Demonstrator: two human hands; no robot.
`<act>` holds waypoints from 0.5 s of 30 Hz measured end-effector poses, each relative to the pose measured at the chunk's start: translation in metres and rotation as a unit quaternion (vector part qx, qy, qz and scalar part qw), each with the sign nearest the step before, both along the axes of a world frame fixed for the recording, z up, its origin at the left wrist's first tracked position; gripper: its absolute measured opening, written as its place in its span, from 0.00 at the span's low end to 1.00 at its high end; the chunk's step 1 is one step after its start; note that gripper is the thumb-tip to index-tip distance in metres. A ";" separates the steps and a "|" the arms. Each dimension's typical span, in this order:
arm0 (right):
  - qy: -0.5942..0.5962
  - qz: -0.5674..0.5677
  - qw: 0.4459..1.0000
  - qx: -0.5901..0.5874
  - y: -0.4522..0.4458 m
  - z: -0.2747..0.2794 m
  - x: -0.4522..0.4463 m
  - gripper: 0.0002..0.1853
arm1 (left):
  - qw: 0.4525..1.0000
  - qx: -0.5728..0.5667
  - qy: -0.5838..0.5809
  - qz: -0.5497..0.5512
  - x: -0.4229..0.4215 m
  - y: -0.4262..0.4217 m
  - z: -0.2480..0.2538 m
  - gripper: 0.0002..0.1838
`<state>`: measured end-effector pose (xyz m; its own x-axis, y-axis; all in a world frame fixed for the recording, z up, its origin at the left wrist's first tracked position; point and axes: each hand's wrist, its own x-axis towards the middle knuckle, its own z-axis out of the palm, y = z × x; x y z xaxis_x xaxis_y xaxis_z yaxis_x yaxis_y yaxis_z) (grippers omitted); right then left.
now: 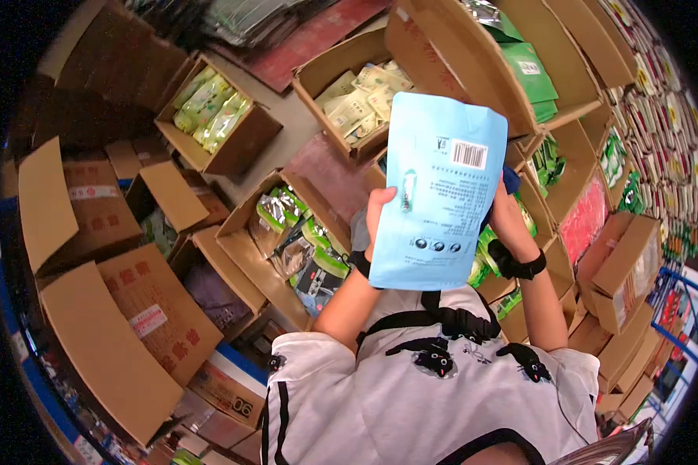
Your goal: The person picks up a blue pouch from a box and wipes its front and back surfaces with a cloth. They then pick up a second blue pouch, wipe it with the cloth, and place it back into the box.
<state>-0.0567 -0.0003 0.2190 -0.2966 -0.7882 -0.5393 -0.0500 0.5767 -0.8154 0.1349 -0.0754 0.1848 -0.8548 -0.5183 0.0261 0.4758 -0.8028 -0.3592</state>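
A light blue pouch (pixel 434 209) with a barcode and printed text is held up before my chest. My left hand (pixel 379 213) grips its left edge, the thumb on the front and the other fingers hidden behind. At the right edge, my right hand (pixel 506 213) is closed on the same pouch, its fingers partly hidden behind it. Both wrists wear black bands. Below and left of the pouch, an open carton (pixel 244 221) holds green and dark packets (pixel 306 240).
Cream packets (pixel 364 97) fill a carton behind the pouch. Another carton (pixel 244 143) at the upper left holds pale green packets. Large open cartons (pixel 105 341) stand at the left. Green bags (pixel 529 74) and stacked packets (pixel 659 139) are at the upper right.
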 end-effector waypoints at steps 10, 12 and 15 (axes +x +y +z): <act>-0.285 -0.267 0.894 -0.220 0.012 0.011 -0.004 0.16 | 0.883 -0.279 -0.366 -0.087 -0.014 -0.001 0.007 0.24; -0.232 -0.247 0.909 -0.243 0.010 0.016 -0.005 0.15 | 0.832 -0.374 -0.407 -0.048 -0.019 -0.002 0.007 0.19; -0.154 -0.224 0.924 -0.267 0.003 0.031 -0.009 0.15 | 0.733 -0.496 -0.465 -0.028 -0.028 -0.006 0.012 0.19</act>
